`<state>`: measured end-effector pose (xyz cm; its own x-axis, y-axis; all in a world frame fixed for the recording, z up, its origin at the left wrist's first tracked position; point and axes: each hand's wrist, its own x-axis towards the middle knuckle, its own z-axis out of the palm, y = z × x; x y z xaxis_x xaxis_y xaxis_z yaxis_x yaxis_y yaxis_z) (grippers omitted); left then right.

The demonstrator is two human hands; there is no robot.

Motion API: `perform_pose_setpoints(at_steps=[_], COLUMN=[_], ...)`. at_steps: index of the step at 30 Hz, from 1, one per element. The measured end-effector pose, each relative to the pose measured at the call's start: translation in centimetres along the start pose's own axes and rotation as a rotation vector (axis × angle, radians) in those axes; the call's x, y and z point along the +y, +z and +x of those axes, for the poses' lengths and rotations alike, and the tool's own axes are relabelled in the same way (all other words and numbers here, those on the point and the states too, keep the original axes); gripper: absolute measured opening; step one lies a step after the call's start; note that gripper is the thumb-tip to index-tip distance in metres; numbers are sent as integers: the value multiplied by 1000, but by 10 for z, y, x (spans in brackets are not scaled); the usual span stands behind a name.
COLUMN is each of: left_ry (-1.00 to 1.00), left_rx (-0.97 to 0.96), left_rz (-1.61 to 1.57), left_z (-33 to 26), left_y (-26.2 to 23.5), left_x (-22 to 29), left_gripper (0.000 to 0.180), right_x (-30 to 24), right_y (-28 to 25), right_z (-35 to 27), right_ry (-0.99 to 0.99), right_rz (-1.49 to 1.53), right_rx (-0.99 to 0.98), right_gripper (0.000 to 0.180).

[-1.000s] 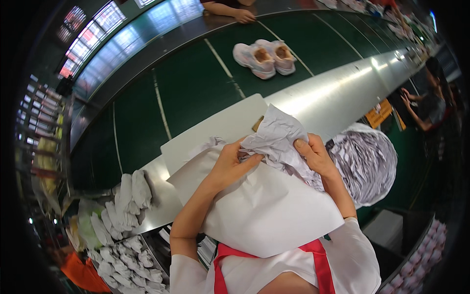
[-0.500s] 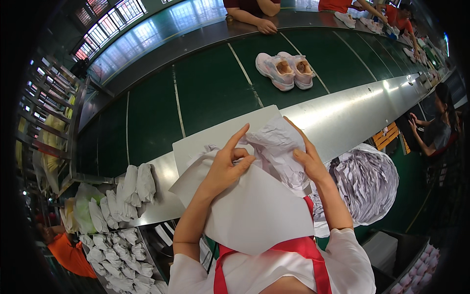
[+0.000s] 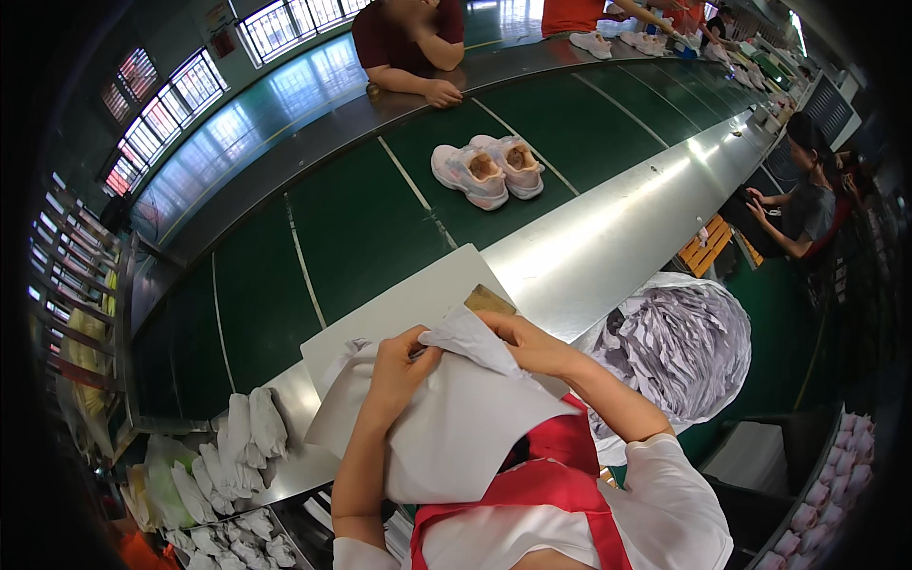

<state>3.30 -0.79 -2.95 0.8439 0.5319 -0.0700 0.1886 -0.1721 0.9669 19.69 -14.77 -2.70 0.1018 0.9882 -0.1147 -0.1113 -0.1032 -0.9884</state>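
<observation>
At frame centre, the left hand (image 3: pixel 401 369) and right hand (image 3: pixel 532 345) are grasping crumpled white paper (image 3: pixel 467 340), only partly folded; pale pink-and-white sneakers (image 3: pixel 486 186) are sitting unwrapped at upper centre

Bare-handed left grip (image 3: pixel 403 365): thumb and forefinger pinched. Bare-handed right grip (image 3: pixel 523 342): fingers pointing leftward. Left forearm (image 3: pixel 365 454) upright; right forearm (image 3: pixel 619 398) slanting.

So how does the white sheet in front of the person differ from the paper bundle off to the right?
The white sheet is broad and mostly smooth, while the paper bundle is a rounded mass of crinkled folds. The white sheet spreads by the left hand; the paper bundle has no hand on it. Both are pale and look like paper.
</observation>
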Motion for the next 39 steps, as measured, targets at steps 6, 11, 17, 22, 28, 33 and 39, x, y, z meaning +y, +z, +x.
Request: perform_pose_setpoints(at_steps=[6,11,17,22,28,33,39], left_ry=[-8,18,57,170,673,876,720], left_rx=[13,164,296,241,-116,292,302], left_rz=[90,209,314,619,544,761,776], left_z=[1,8,8,4,-18,-6,1], left_y=[-5,-24,-26,-43,-20,-3,-17], left_x=[1,-15,-7,-4,71,93,57], left_gripper=[10,8,16,20,22,23,12], right_x=[-9,-40,-46,-57,-43,-56,-74], right_y=[0,-32,-72,-100,-60,-3,0], right_z=[-10,-22,-26,-11,30,32,17], right_ry=[-104,26,231,-331,-337,-289,-134], right_rz=[-281,-307,-534,-381,-403,-373,-377], right_rx=[102,229,264,697,442,9,11], right_gripper=[39,50,40,30,28,25,28])
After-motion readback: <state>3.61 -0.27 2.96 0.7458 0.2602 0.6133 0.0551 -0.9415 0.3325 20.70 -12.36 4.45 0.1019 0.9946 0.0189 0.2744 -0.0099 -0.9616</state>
